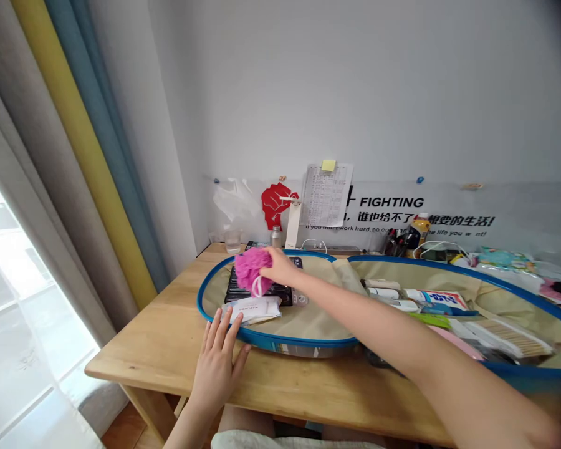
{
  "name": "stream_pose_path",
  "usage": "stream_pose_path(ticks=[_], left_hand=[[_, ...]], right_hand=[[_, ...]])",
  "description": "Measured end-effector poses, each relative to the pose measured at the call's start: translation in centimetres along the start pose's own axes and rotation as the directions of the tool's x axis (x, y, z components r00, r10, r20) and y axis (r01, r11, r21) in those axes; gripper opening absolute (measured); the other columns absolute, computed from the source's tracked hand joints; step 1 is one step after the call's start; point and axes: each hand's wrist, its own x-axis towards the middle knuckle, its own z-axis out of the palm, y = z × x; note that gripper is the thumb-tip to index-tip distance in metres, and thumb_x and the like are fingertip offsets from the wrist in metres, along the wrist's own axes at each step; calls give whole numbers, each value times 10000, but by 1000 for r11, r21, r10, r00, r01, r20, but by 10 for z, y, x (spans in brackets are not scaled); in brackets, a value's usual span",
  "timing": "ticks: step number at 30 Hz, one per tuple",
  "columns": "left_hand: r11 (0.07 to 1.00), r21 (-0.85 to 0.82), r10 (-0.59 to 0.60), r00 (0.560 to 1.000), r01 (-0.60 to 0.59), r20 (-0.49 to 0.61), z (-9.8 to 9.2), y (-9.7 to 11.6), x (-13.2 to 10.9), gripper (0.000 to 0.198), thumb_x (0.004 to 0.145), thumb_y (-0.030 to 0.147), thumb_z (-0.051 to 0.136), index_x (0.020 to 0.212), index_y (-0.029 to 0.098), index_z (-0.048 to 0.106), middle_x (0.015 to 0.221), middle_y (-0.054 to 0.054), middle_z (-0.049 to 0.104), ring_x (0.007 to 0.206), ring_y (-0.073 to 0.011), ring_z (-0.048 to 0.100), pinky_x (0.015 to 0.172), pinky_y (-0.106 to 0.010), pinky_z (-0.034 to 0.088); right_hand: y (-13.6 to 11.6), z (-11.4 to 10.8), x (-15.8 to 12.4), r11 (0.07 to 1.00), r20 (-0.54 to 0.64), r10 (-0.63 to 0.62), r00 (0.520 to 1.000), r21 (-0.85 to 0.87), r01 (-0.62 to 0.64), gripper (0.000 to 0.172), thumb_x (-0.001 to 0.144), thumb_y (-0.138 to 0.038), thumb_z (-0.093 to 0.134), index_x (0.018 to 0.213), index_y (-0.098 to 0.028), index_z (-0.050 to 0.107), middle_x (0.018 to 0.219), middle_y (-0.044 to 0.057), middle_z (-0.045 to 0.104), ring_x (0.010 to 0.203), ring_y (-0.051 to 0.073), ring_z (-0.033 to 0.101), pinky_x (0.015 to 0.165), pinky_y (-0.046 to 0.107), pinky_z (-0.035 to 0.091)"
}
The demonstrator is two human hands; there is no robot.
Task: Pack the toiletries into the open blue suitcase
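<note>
My right hand (278, 267) is closed on a pink mesh bath puff (252, 269) with a white cord loop. It is over the left half of an opened, blue-rimmed bag (315, 321) with a beige lining. Under the puff lies a black ridged item (236, 293), partly hidden. In front of that rests a white soft packet (257, 308). Fingers spread, my left hand (220, 349) lies at the bag's near left rim, by the packet, and holds nothing.
The bag's right half holds white tubes (383, 293), a toothpaste box (442, 299) and a bristled brush (507, 337). Behind stand a glass cup (232, 240), a white lamp (293, 224) and a yellow-labelled bottle (419, 232). The wooden table's (135, 355) left edge is near the curtain (88, 149).
</note>
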Motion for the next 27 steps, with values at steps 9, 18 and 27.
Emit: stream_pose_path(ticks=[9, 18, 27], left_hand=[[999, 33, 8, 1000, -9, 23, 0, -1, -1, 614, 930, 313, 470, 1497, 209, 258, 1504, -142, 390, 1444, -300, 236, 1113, -519, 321], [1000, -15, 20, 1000, -20, -20, 5, -3, -2, 614, 931, 318, 464, 1502, 229, 256, 1499, -133, 397, 1439, -303, 249, 1124, -522, 303], [999, -32, 33, 999, -33, -27, 4, -3, -1, 632, 930, 324, 451, 1514, 250, 219, 1516, -124, 370, 1442, -308, 239, 1126, -532, 301]], right_hand=[[-34, 65, 5, 993, 174, -104, 979, -28, 111, 596, 674, -475, 735, 1218, -358, 523, 1320, -79, 582, 1152, 208, 596, 982, 315, 471], [-25, 34, -1, 973, 258, -224, 940, -2, 232, 373, 904, -472, 488, 1245, -348, 575, 1357, -129, 567, 1309, 148, 473, 1083, 278, 376], [100, -127, -37, 966, 12, 48, 999, -253, -44, 349, 916, -352, 450, 1210, -268, 618, 1279, 25, 623, 1174, 151, 577, 1032, 316, 437]])
